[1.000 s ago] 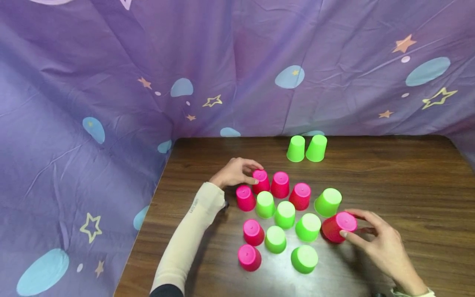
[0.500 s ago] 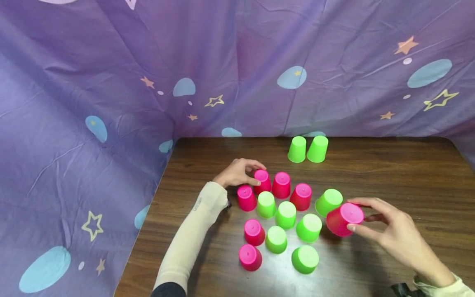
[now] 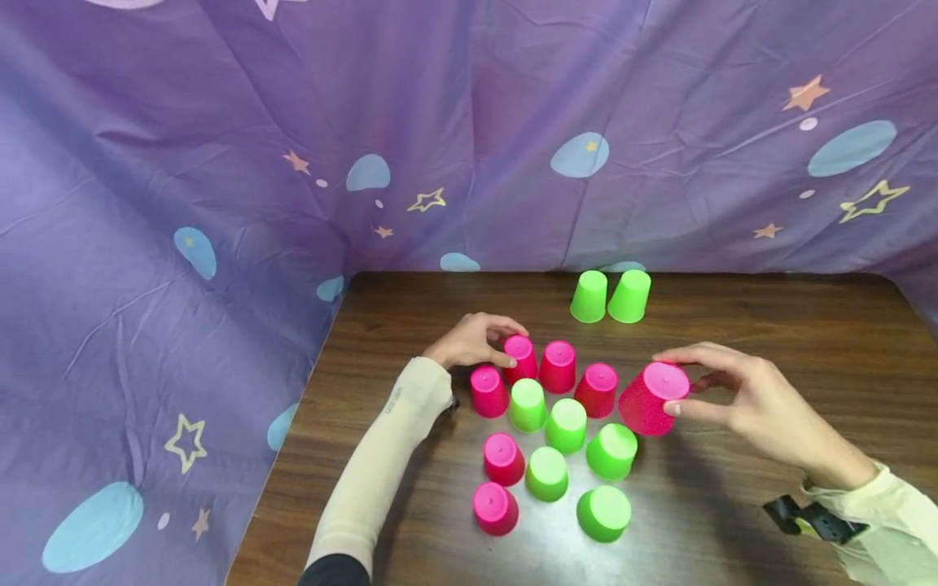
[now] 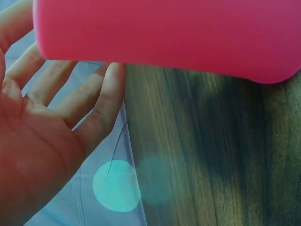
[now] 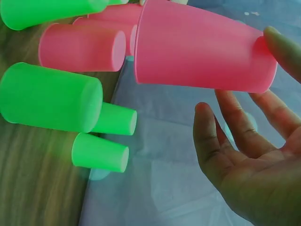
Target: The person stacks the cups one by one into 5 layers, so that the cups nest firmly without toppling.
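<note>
Upside-down pink and green plastic cups stand on the table in the head view. My left hand point(image 3: 475, 340) has thumb and fingers around a pink cup point(image 3: 520, 355) at the back left of the group; in the left wrist view this pink cup point(image 4: 164, 35) fills the top. My right hand point(image 3: 755, 399) pinches another pink cup point(image 3: 648, 403) near its base, raised off the table and upside down. The right wrist view shows the thumb on one side of that pink cup point(image 5: 202, 52) and fingers on the other. The raised cup hides a green cup point(image 5: 49, 96) in the head view.
Two green cups point(image 3: 609, 296) stand apart at the back edge. Close by the left hand are pink cups point(image 3: 558, 368) and green cups point(image 3: 566, 425); another green cup point(image 3: 604, 513) is nearest the front. A purple patterned curtain point(image 3: 513, 212) hangs behind the wooden table point(image 3: 791, 325).
My right hand has lifted the pink cup off the table and carried it away from me, over the green cup at the right. The left hand stays on its cup.
</note>
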Available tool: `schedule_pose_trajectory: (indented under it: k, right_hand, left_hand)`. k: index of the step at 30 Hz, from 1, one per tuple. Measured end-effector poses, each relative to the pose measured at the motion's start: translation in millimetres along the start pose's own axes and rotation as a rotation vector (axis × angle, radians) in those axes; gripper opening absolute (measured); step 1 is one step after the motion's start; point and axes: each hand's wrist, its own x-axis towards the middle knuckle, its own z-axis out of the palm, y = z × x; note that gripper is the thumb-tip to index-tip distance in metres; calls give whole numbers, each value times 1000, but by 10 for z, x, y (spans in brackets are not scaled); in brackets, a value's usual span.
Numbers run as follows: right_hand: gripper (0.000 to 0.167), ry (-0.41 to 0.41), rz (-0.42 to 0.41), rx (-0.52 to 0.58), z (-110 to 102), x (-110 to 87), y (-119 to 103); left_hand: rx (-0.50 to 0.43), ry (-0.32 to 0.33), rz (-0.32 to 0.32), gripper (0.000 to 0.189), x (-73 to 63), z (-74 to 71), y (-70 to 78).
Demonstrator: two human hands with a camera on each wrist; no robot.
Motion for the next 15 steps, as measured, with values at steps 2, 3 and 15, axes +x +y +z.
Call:
schedule_pose_trajectory:
  k: [2, 3, 15]
  right_hand:
    - [58, -16, -6, 11, -11, 80, 15]
    - [57, -23, -8, 9, -17, 116, 24]
    - [52, -88, -4, 53, -60, 588, 193]
  left_hand:
    - [-2, -11, 1, 51, 10, -1, 6]
    - [-3, -18, 3, 52, 15, -2, 8]
    - [8, -31, 13, 52, 3, -1, 6]
